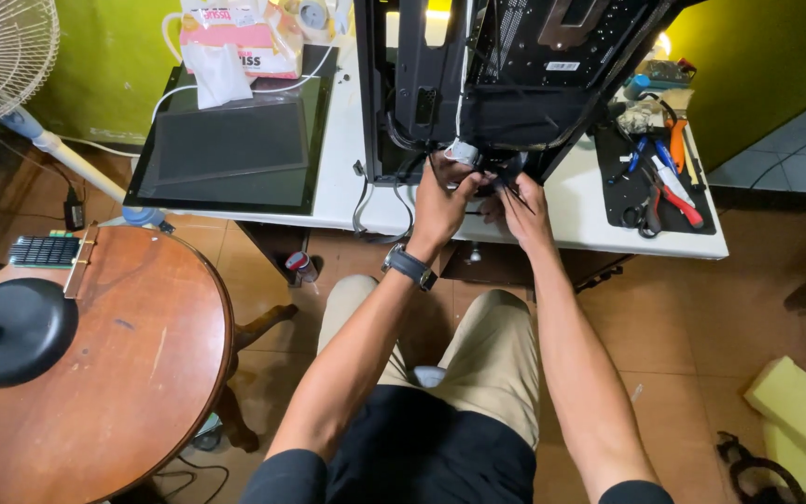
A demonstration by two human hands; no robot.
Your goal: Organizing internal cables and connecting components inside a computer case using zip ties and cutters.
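Black cables [501, 182] are bunching at the open bottom of the computer case [506, 75], which is standing near the front edge of the white tabletop [571, 201], and both hands are working right there. The left hand [440, 205] is pinching thumb and fingertips together around the strands and a small whitish connector [464, 151]; the right hand [520, 210] is closing its grip on thin dark strands just beside it, fingers nearly together. Whether either grip is fully clamped I cannot tell, since the knuckles are hiding the fingertips.

To my eye, the risk is in the pulling: a sharp tug could be straining the connector or snagging strands on the case's metal edge. The case is sitting close to the front edge, so a hard pull toward the lap might be dragging it forward. The pliers and cutters [669, 191] on the black mat [622, 191] at the right front corner are lying close to the right elbow's path.
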